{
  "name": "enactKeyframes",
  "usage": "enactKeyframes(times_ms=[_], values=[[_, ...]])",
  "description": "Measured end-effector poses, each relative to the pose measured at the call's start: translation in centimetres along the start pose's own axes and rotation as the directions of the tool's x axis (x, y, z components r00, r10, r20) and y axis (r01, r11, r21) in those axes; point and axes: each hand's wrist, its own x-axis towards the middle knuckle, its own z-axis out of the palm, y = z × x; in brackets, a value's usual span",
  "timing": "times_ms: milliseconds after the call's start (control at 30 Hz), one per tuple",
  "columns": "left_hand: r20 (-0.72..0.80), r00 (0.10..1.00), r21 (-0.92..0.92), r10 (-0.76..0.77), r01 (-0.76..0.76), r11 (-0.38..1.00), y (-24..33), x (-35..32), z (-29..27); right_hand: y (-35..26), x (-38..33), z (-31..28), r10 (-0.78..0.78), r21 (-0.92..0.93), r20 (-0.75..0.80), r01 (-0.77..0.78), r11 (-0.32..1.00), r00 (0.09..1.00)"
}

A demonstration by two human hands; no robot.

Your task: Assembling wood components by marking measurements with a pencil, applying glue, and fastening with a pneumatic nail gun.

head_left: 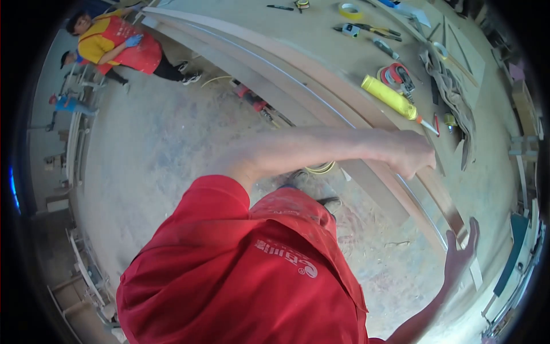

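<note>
Two hands on one long wooden board: left hand, fingers curled over its near edge; right hand, fingers spread, at its end. Long axis running away past both.

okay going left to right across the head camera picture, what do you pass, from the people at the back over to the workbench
Person in a yellow shirt and red apron → red sleeve → left hand on the long wooden board → right hand at the board's near end → workbench edge rack.
</note>
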Motion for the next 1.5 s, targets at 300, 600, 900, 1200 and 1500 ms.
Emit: enactKeyframes(times_ms=[300, 600, 900, 1200, 1500], values=[[0.016, 0.992, -0.050, 0.122, -0.121, 0.991, -3.9, -2.0, 0.2, -22.8, -9.3, 20.0, -0.634, 0.763, 0.286, 0.230, 0.604, 0.718], [0.044, 0.996, 0.127, 0.073, -0.078, 0.989, -8.7, -4.9, -1.7, -44.2, 1.5, 60.7, -0.745, 0.676, 0.206, 0.458, 0.577, 0.634], [0.045, 0.987, 0.284, 0.156, -0.163, 0.945, -16.6, -6.9, 1.4, -63.6, 4.5, 73.4, -0.913, 0.646, 0.035, 0.688, 0.330, 0.406], [0.252, 0.967, -0.053, 0.022, -0.009, 0.999, -18.4, 9.1, -0.6, -40.0, 16.7, 61.0, -0.808, 0.770, 0.410, 0.314, 0.556, 0.424], [0.033, 0.999, -0.163, -0.005, 0.010, 0.987, -2.1, 21.7, 6.1, -11.9, -5.3, 35.0, -0.454, 0.761, 0.607, -0.314, 0.567, 0.652]])
